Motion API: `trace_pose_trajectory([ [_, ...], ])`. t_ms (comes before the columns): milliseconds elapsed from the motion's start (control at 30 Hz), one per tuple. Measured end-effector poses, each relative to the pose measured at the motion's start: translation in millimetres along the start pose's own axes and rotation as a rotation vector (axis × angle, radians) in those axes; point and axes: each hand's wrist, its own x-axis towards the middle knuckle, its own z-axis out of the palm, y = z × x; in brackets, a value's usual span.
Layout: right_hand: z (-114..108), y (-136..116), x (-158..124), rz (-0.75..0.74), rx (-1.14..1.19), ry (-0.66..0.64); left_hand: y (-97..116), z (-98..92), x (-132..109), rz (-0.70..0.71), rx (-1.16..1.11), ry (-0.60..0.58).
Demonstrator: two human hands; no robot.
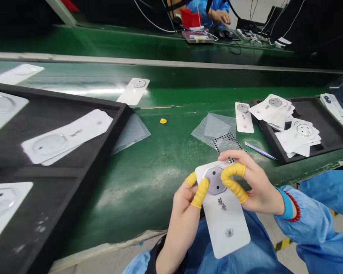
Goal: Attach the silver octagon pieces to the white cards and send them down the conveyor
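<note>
A white card (225, 224) with a clear round blister and printed characters is held tilted above my lap. My left hand (185, 205) grips its left edge, with yellow finger cots on thumb and forefinger. The blister (216, 180) has dark dots on it. My right hand (254, 182), also in yellow finger cots, has its thumb and forefinger pinched together at the blister's right side; anything between the tips is too small to make out. Just beyond the hand lies a clear sheet (207, 131) with rows of black dots (227, 141), partly hidden by my fingers. Purple tweezers (260, 151) lie to the right.
A black tray (100, 101) with white cards stands at left. Another black tray (328, 133) at right holds stacked cards (274, 108). A yellow finger cot (163, 121), bubble wrap (133, 133) and single cards (135, 91) lie on the green bench. A co-worker's hand (220, 16) shows across.
</note>
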Motion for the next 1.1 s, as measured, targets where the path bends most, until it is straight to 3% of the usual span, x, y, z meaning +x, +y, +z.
trace_pose_trajectory([
  [133,4.1,-6.3,-0.7,-0.042,-0.031,-0.083,4.4,6.9,-10.5,-0.04,-0.076,-0.102],
  [267,2.2,-10.9,-1.7,-0.055,-0.043,-0.119,7.7,7.8,-17.5,-0.037,-0.09,-0.026],
  [367,0.3,-14.4,-2.6,-0.054,-0.123,-0.121,10.3,7.9,-23.1,0.012,0.02,0.046],
  [500,-2.3,-18.2,-2.9,-0.055,-0.218,-0.098,16.4,13.3,-30.1,0.027,0.069,-0.037],
  [633,-2.7,-20.7,-1.0,-0.012,-0.09,-0.032,16.5,13.8,-31.0,-0.044,0.037,-0.002],
  [800,-1.0,-21.3,1.3,0.191,0.17,0.074,12.9,3.2,-28.7,-0.142,0.042,0.05],
  [1000,-0.7,-22.0,1.3,0.336,0.346,0.098,22.9,10.4,-33.1,-0.163,-0.08,-0.127],
  [1100,-2.9,-22.5,0.4,0.357,0.384,0.093,25.6,12.5,-33.3,-0.201,-0.141,-0.143],
])
